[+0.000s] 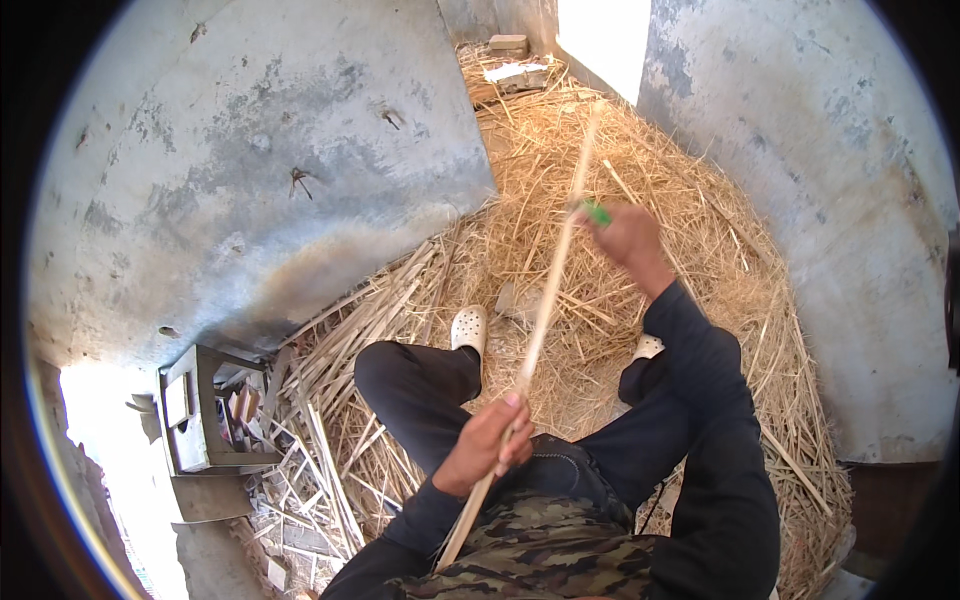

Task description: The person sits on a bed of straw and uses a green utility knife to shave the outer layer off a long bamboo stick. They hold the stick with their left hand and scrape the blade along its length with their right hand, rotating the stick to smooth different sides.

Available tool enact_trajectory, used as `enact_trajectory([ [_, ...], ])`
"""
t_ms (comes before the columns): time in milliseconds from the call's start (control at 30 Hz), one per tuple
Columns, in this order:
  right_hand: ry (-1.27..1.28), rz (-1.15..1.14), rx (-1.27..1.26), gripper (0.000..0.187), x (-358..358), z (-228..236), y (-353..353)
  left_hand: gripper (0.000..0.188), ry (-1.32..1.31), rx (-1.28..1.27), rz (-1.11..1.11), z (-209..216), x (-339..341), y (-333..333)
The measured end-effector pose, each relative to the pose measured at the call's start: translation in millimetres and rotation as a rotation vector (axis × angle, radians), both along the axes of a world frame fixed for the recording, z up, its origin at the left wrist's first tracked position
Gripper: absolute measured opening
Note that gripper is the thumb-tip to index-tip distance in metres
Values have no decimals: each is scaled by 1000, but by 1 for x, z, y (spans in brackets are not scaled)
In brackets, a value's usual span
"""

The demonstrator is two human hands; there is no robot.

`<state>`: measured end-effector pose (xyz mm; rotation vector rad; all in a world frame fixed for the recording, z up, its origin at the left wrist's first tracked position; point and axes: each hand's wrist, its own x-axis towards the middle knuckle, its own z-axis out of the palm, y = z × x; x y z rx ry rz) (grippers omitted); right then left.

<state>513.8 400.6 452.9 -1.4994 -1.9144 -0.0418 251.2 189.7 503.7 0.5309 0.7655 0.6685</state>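
Observation:
A long, pale bamboo strip slants from beside my waist up and away, its far part blurred by motion. My left hand is closed around its lower part, near my lap. Farther along, my right hand is closed on a small green-handled tool, right at the strip. Whether the tool has a blade cannot be made out, as the hand and blur hide it. The strip's near end reaches down past my left wrist.
Straw-like shavings cover the floor around my feet in pale clogs. More split strips lie piled at the left. A small wooden stand is at the left, bricks at the back. Grey walls rise on both sides.

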Motion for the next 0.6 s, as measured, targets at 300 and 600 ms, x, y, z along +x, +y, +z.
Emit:
enact_trajectory([
  [300,-101,311,-20,77,0,-12,-18,41,-52,75,-31,-3,-4,-9],
  [600,-35,-75,-119,83,83,-10,42,41,2,47,-159,-1,3,-23],
])
